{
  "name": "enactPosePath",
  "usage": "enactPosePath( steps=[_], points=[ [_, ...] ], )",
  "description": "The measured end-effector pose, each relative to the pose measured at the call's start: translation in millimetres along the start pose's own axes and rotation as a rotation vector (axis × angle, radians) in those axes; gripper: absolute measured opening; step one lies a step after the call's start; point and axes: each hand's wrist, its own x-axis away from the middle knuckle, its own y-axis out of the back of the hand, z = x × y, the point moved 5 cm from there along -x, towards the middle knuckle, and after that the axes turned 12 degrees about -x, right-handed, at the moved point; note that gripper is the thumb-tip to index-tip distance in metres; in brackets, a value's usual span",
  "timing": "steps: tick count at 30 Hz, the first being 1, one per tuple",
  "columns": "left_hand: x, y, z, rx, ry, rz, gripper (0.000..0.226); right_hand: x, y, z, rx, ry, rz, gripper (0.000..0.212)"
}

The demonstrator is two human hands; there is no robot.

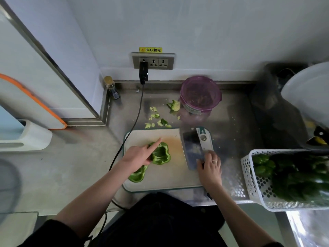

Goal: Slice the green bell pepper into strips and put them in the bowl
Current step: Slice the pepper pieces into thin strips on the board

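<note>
Two green pepper halves (160, 155) lie on a white cutting board (165, 179) on a steel bench (231, 118).
Left hand (138, 155) presses one half flat, forefinger straight toward 1 o'clock; the other half sits at its 7 o'clock. Right hand (211, 168) curls around the handle of a cleaver (193, 148) lying flat at the board's 3 o'clock. Purple-lidded bowl (200, 94) stands at 12 o'clock; pepper basket (249, 175) at 3 o'clock.
</note>
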Motion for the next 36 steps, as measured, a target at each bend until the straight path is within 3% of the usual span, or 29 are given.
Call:
enactPosePath(
  steps=[4,9,16,20,24,26,30,33,36],
  points=[
    [3.2,-8.5,9.7,0.055,0.11,0.038,0.101,5.8,-3.0,1.1,-0.037,0.022,-0.025,0.037],
    [8.6,-21.2,24.7,0.245,0.146,-0.02,0.066,15.4,-9.4,-3.1,-0.08,0.009,-0.054,0.034],
    [0.4,-29.7,48.0,0.833,0.331,-0.075,0.037,4.2,3.6,8.2,-0.116,0.0,-0.158,0.016],
    [2.0,-36.2,49.7,0.844,0.305,0.015,0.031,1.8,-1.9,9.6,-0.043,-0.092,-0.111,0.028],
    [10.6,-42.0,55.7,0.913,0.389,-0.031,0.033,11.7,0.4,23.3,-0.044,-0.104,-0.229,0.041],
    [13.8,-43.9,56.9,0.958,0.414,-0.041,0.033,16.1,-10.6,50.3,-0.11,0.005,-0.126,0.042],
    [18.6,-42.1,58.4,1.025,0.419,-0.034,0.029,16.0,-53.1,102.6,-0.129,0.036,0.274,0.041],
    [25.8,-41.4,61.1,1.116,0.43,-0.029,0.025,9.1,-61.6,116.9,-0.192,0.032,0.285,0.026],
    [36.4,-35.5,65.5,1.327,0.502,-0.043,0.02,-0.1,-59.1,124.1,-0.445,-0.056,0.181,0.016]
  ],
)
